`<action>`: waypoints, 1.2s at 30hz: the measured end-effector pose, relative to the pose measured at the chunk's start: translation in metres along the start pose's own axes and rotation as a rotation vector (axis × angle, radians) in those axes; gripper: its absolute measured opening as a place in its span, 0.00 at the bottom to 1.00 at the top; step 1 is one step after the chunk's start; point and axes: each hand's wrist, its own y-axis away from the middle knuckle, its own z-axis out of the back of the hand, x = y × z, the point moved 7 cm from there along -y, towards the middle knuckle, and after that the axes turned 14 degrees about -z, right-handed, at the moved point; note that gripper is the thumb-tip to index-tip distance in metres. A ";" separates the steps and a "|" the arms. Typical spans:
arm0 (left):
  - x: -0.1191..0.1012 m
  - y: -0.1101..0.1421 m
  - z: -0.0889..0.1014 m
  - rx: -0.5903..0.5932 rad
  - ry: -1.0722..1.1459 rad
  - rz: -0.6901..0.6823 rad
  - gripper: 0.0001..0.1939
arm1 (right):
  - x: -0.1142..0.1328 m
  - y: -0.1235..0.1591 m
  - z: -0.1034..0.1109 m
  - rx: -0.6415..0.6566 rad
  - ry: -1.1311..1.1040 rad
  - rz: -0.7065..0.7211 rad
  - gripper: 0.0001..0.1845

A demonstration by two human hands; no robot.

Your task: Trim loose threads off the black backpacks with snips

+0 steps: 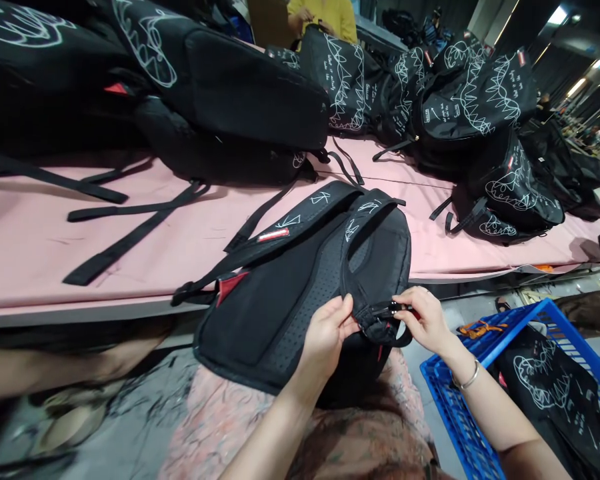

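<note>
A black backpack (285,293) lies back side up across my lap and the edge of the pink table (35,240). Its padded shoulder straps (330,207) run up toward the table. My left hand (327,330) pinches the lower end of one strap near the bag's bottom edge. Just to the right, my right hand (427,320) pinches a small black buckle (393,308) on the same strap end. Both hands are closed on the strap and almost touch each other.
Several black backpacks with white drawings (480,100) are piled along the back and right of the table. A blue plastic crate (485,380) with another bag in it stands at my right. A person in a yellow top (325,17) stands behind the table.
</note>
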 end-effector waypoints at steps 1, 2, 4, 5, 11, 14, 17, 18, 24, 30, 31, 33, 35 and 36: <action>-0.001 0.001 0.000 -0.008 -0.007 -0.002 0.16 | 0.002 -0.002 -0.001 0.008 0.014 0.014 0.08; -0.001 0.001 0.001 -0.017 -0.010 -0.005 0.16 | 0.004 -0.004 -0.002 0.019 0.029 0.027 0.08; -0.001 0.001 0.001 -0.031 -0.007 -0.010 0.17 | 0.006 -0.006 -0.003 0.036 0.056 0.052 0.09; -0.001 0.001 0.002 -0.035 0.000 -0.011 0.16 | 0.007 -0.007 -0.002 0.041 0.063 0.062 0.09; 0.002 -0.001 0.001 0.014 0.050 -0.004 0.12 | 0.010 -0.006 -0.002 0.125 0.058 0.112 0.10; 0.002 -0.002 0.002 0.003 0.041 -0.011 0.12 | 0.013 -0.008 -0.007 0.152 0.113 0.149 0.12; 0.002 -0.001 0.002 -0.004 0.033 -0.016 0.13 | 0.015 -0.010 -0.011 0.169 0.159 0.168 0.13; 0.001 -0.001 0.002 -0.012 0.030 -0.018 0.13 | 0.016 -0.011 -0.012 0.175 0.171 0.171 0.14; 0.000 0.000 0.003 -0.049 0.008 -0.010 0.15 | 0.016 -0.011 -0.005 0.117 0.180 0.143 0.12; 0.002 0.005 0.000 -0.066 0.023 -0.014 0.20 | 0.018 0.000 -0.003 0.148 0.087 0.104 0.08; 0.002 0.007 0.000 -0.074 0.016 -0.026 0.22 | 0.016 0.005 -0.004 0.164 0.096 0.099 0.08; 0.005 0.010 0.000 -0.085 -0.007 -0.030 0.24 | 0.006 0.015 -0.002 0.132 0.071 0.054 0.07; 0.007 0.009 0.002 -0.089 -0.028 -0.045 0.25 | -0.012 0.023 -0.002 0.094 -0.035 -0.056 0.08; 0.008 0.009 0.004 -0.100 -0.038 -0.054 0.26 | -0.022 0.027 -0.005 0.097 -0.100 -0.131 0.09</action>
